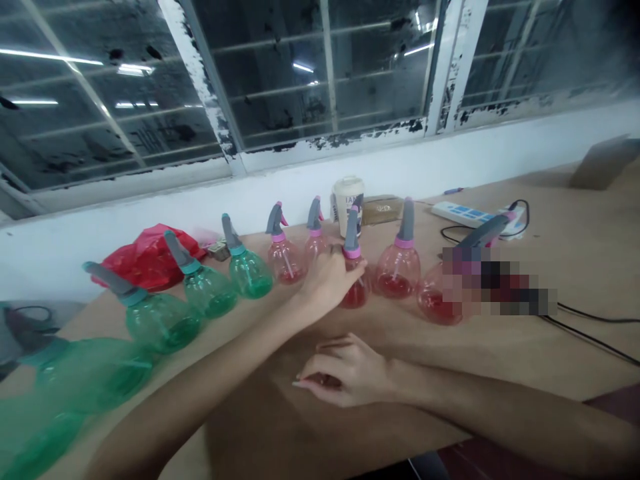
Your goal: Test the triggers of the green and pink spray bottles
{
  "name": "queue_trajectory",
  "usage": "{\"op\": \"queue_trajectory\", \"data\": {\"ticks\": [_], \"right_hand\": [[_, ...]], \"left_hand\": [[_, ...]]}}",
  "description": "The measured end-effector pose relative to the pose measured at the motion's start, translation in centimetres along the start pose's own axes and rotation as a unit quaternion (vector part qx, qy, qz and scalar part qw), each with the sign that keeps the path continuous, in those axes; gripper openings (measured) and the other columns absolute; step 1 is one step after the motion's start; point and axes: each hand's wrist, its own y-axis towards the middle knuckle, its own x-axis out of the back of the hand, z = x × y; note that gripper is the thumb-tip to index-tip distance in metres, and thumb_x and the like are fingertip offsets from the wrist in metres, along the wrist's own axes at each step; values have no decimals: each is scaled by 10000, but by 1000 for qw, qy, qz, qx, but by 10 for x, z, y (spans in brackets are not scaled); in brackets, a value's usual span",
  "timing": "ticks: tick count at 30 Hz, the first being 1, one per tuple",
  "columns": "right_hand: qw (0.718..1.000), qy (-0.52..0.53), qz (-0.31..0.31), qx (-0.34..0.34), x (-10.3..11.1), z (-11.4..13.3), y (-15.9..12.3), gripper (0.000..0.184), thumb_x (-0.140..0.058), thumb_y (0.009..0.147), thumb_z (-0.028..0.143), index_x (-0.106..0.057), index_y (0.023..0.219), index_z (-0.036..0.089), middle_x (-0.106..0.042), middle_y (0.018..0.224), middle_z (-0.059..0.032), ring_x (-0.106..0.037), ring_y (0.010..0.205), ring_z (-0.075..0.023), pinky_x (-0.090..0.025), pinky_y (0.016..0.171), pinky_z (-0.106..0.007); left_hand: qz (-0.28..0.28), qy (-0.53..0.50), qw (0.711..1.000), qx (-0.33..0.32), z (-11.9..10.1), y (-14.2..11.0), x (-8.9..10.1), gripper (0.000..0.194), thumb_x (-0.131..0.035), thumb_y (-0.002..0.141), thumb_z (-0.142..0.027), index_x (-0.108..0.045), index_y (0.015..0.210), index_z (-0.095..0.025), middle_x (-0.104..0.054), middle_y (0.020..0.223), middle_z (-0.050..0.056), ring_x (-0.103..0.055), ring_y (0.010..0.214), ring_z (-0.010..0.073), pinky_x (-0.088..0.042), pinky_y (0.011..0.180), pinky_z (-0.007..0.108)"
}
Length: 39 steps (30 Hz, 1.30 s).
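Observation:
My left hand (327, 283) has its thumb and fingers around the neck and upper side of a pink spray bottle (356, 297), which stands upright with red liquid inside and a grey trigger head. Closer to me, my right hand (347, 373) hovers over or rests on the table with its fingers curled and thumb and fingertip brought together. Whatever is in that pinch, if anything, is too small to make out. Right beside the held bottle stand another pink spray bottle (397, 273) and, on the other side, a partly hidden pink one (316, 245).
Green spray bottles (250, 277) line the left side. A red plastic bag (150, 257), a paper cup (345, 193) and a brown packet (383, 210) sit by the wall. A power strip (465, 215) with black cables lies right, behind another pink spray bottle (435, 300).

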Motion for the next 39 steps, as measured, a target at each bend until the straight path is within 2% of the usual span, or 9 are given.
{"op": "queue_trajectory", "data": {"ticks": [7, 10, 13, 20, 24, 29, 34, 37, 39], "right_hand": [[1000, 22, -21, 7, 0, 2, -1, 173, -513, 890, 270, -613, 779, 186, -602, 512, 34, -569, 458, -93, -447, 455, -215], [999, 19, -33, 4, 0, 3, -2, 200, -532, 877, 297, -593, 713, 201, -569, 471, 47, -546, 432, -91, -428, 436, -221], [999, 24, -28, 8, 0, 5, -4, 246, -551, 858, 344, -561, 653, 209, -552, 465, 42, -532, 433, -93, -392, 418, -232], [997, 66, -26, -16, 4, 0, -5, 271, -577, 834, 393, -541, 641, 206, -583, 507, 25, -531, 465, -101, -413, 473, -241], [997, 69, -24, -32, 3, -3, -4, 291, -559, 846, 405, -535, 638, 202, -575, 498, 25, -524, 448, -95, -407, 463, -235], [995, 81, -46, -33, 9, -7, -1, 258, -576, 832, 366, -535, 634, 206, -578, 497, 28, -517, 437, -92, -401, 450, -231], [978, 10, -94, -188, 21, -32, 2, 221, -510, 891, 319, -543, 709, 198, -576, 550, 29, -512, 453, -92, -425, 474, -224], [954, -86, -19, -288, 19, -56, 0, 160, -504, 898, 315, -564, 934, 171, -665, 825, -54, -624, 715, -165, -517, 664, -304], [943, -152, 54, -291, 14, -68, -4, 213, -535, 880, 292, -575, 1024, 141, -649, 1024, -129, -608, 953, -238, -505, 831, -399]], "left_hand": [[-18, -12, 999, -32, 26, -65, 38, 171, -533, 851, -384, -611, 915, -246, -677, 864, 60, -650, 719, 231, -509, 668, 359], [-1, -34, 999, -26, 38, -86, 54, 149, -562, 827, -369, -607, 926, -266, -680, 823, 36, -650, 747, 237, -508, 761, 401], [13, -115, 993, -12, 44, -97, 61, 259, -588, 809, -371, -567, 1052, -284, -684, 965, 37, -648, 899, 244, -496, 845, 419], [-39, -276, 958, 62, 35, -82, 53, 650, -705, 721, -371, -428, 1300, -268, -626, 1124, 87, -626, 947, 250, -516, 841, 420], [-17, -298, 954, 35, 34, -65, 44, 437, -651, 775, -390, -551, 1182, -264, -669, 821, 31, -651, 720, 208, -550, 632, 337], [-62, -304, 951, -3, 36, -56, 39, 164, -579, 818, -288, -622, 976, -270, -685, 900, 15, -656, 743, 169, -553, 682, 297], [-84, -311, 946, 43, 41, -62, 37, 103, -542, 795, -289, -621, 860, -276, -659, 748, -10, -619, 666, 176, -525, 639, 327], [-84, -296, 950, 53, 46, -64, 35, 119, -526, 786, -314, -631, 836, -287, -615, 657, -16, -586, 608, 185, -496, 578, 337], [-81, -283, 954, 51, 48, -65, 35, 131, -512, 791, -314, -638, 817, -292, -596, 628, -17, -567, 584, 184, -483, 560, 340]]}}
